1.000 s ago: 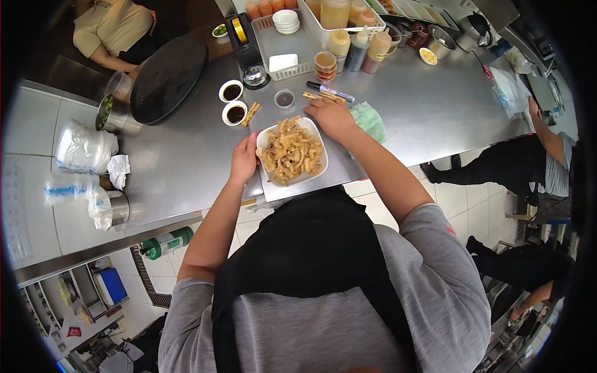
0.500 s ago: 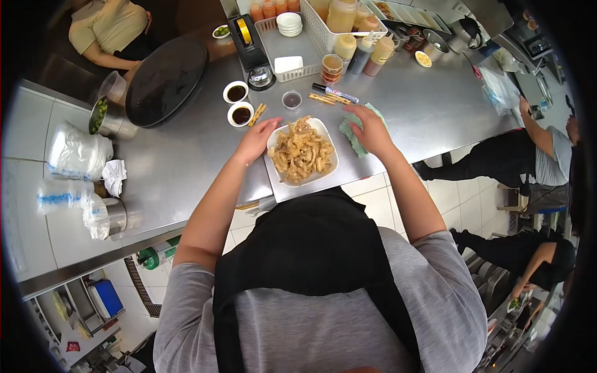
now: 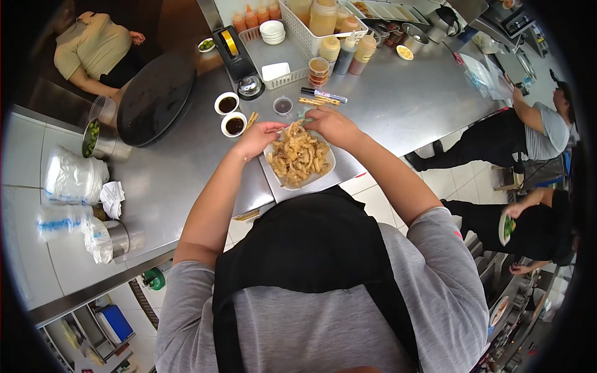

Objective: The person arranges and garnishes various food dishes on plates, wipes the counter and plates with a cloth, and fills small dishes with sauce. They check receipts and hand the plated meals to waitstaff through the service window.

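Observation:
A white squarish plate point(image 3: 331, 166) heaped with golden fried food point(image 3: 300, 155) stands at the counter's front edge, right before me. My left hand point(image 3: 260, 140) is at the plate's far left corner, its bent fingers gripping the rim. At the far rim, my right hand point(image 3: 333, 126) is closed on a green cloth point(image 3: 305, 114), most of which is hidden under the hand. Beyond the plate are two white bowls of dark sauce, a nearer one point(image 3: 234, 125) and a farther one point(image 3: 227, 104), and a small clear cup point(image 3: 283, 105).
A marker point(image 3: 324, 95) and stick-like pieces point(image 3: 320, 101) lie behind my right hand. Farther back are a call bell point(image 3: 250, 87), a tape dispenser point(image 3: 235, 56), sauce bottles point(image 3: 362, 55) and a basket point(image 3: 283, 79). A black round tray point(image 3: 155, 99) leans at left. Co-workers stand at right.
My right hand has moved left to the plate's far rim, bringing the green cloth from the counter. My left hand has closed in on the rim. A co-worker at right now raises a plate.

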Tool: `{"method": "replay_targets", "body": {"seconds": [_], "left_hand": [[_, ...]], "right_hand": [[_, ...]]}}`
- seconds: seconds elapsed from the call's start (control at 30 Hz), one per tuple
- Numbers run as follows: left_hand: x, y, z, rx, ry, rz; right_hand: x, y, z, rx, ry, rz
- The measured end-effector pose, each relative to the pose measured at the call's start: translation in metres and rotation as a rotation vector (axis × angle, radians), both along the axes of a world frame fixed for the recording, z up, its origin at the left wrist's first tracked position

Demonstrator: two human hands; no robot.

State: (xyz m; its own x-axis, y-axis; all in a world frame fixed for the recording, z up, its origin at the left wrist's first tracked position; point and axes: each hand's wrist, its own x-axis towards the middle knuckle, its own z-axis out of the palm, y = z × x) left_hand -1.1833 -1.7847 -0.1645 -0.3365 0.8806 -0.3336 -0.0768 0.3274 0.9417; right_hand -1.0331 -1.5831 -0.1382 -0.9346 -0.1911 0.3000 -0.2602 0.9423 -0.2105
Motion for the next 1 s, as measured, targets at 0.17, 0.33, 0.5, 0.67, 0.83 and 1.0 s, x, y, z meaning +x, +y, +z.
{"method": "replay_targets", "body": {"seconds": [0.17, 0.33, 0.5, 0.67, 0.83, 1.0], "left_hand": [[0.003, 0.0, 0.001, -0.031, 0.067, 0.038], [0.004, -0.01, 0.006, -0.001, 0.034, 0.05], [0.014, -0.003, 0.04, 0.187, 0.673, 0.251], [0.116, 0.091, 0.072, 0.764, 0.748, -0.044], [0.185, 0.113, 0.055, 0.532, 0.817, -0.341], [0.209, 0.111, 0.069, 0.44, 0.859, -0.574]], "right_hand": [[0.029, 0.016, 0.017, -0.099, -0.297, -0.019], [0.085, 0.045, 0.001, -0.261, -0.186, -0.304], [0.134, 0.014, -0.049, -0.29, -0.053, -0.519], [0.142, -0.021, 0.003, -2.329, 0.043, -0.518], [0.149, -0.034, 0.045, -2.524, 0.114, -0.175], [0.163, 0.012, 0.025, -2.624, 0.413, -0.593]]}}
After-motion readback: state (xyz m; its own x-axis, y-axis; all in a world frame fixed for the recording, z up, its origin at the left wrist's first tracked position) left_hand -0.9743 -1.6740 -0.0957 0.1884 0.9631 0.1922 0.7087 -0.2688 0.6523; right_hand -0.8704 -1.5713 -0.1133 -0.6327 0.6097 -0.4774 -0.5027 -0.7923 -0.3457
